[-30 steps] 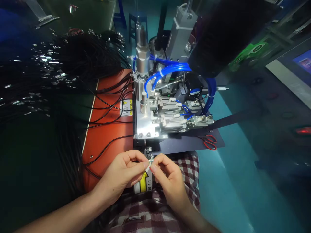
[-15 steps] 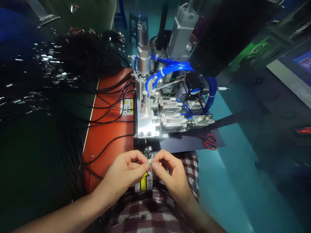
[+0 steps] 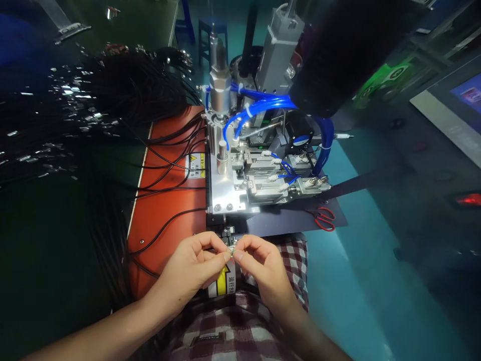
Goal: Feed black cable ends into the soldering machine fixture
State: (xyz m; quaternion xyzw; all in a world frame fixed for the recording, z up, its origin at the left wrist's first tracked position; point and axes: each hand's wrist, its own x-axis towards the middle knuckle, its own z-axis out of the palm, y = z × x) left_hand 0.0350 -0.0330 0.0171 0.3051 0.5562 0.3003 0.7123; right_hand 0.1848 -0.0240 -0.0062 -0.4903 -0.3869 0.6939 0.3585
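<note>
Thin coloured wires (image 3: 232, 254), greenish and red, run between the fingertips of my two hands. My left hand (image 3: 199, 263) pinches them from the left with thumb and forefinger. On the right, my right hand (image 3: 263, 263) pinches at the same spot, its fingertips nearly touching the left ones. The wire ends are tiny and partly covered by the fingers. Just beyond the fingertips is a small black connector fixture (image 3: 227, 232) at the machine's near edge. A yellow and white label (image 3: 222, 285) shows below my hands.
A metal machine (image 3: 225, 193) with blue air tubes (image 3: 270, 104) stands ahead. Black cables (image 3: 169, 216) cross the orange board (image 3: 169, 200) on the left, beside a large cable bundle (image 3: 131, 85). Red-handled scissors (image 3: 324, 219) lie at the right.
Both hands stay almost in place, with the fingertips slightly closer together around the wires. The view has shifted very slightly.
</note>
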